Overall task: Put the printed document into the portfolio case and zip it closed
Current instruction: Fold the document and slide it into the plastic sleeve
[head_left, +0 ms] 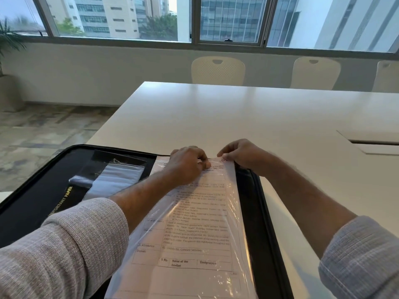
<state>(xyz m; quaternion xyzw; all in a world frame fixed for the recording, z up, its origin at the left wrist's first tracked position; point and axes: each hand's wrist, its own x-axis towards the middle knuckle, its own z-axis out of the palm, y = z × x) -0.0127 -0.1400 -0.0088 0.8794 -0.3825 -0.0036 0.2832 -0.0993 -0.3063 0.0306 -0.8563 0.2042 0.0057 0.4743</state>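
Document [194, 229], printed with text and a table, lying inside a clear plastic sleeve [239, 212] on the right half of the case [248, 203]. Largest first: white table [237, 117] with the case spread open at its near corner, black, zip track running round the edge and not yet drawn. On the left half, a gold-lettered pocket [64, 203] and a pale folded packet [112, 180] tucked under a dark flap. On the right half, sleeve reaching from the near edge of view up to the far rim, crinkled and glossy along its right side. Left hand [187, 165] curled, fingertips pinching the far edge of the sleeve. Right hand [241, 154] curled likewise, thumb and forefinger nipping the same edge just beside the left one. Judged from this: still the insertion step, with the top being settled or the mouth of the sleeve being pressed flat; cannot tell whether the sheet is fully seated, since the far edge is hidden under the fingers. Next move calls for letting go of the edge, smoothing the sleeve flat inside the rim so nothing overhangs the zip, folding one half over the other, then finding the zip pull, not visible here, and running it round
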